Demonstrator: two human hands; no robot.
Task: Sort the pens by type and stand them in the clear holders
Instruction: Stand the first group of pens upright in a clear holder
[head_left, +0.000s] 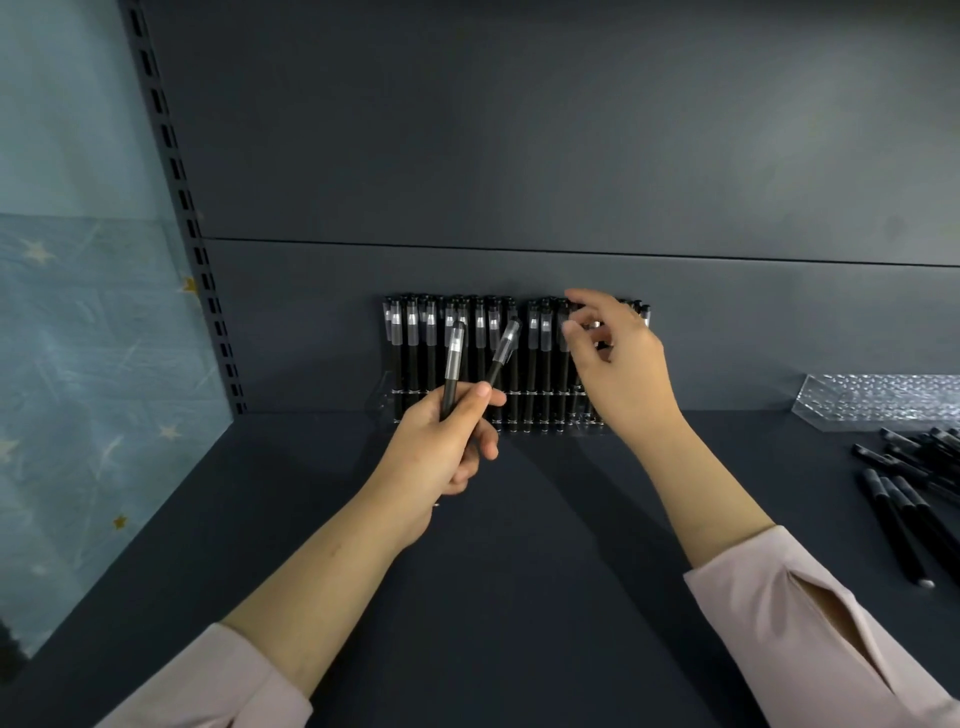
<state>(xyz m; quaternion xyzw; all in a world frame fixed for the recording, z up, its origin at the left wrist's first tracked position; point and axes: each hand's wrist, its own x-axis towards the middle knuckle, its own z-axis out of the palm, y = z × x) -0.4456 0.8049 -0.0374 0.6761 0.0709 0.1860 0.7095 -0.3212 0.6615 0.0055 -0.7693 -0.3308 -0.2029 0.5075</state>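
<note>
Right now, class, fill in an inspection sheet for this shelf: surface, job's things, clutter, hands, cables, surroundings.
Surface: dark shelf.
Job's things: standing pens in a clear holder; second holder at right, no pens seen in it; loose pens lying by it.
Clutter: nothing seen.
Hands: left hand grips two pens; right hand at the standing pens' tops, grip unclear.
Cables: nothing seen.
Surroundings: dark back panel, slotted upright, starred blue sheet.

Your left hand (441, 441) is up in front of you. Its fingers and thumb curl round two pens (454, 358), which stick up out of it. Your right hand (618, 364) reaches farther and higher, with bent fingers and the thumb and first finger a little apart. Whether it holds anything is hard to tell.
</note>
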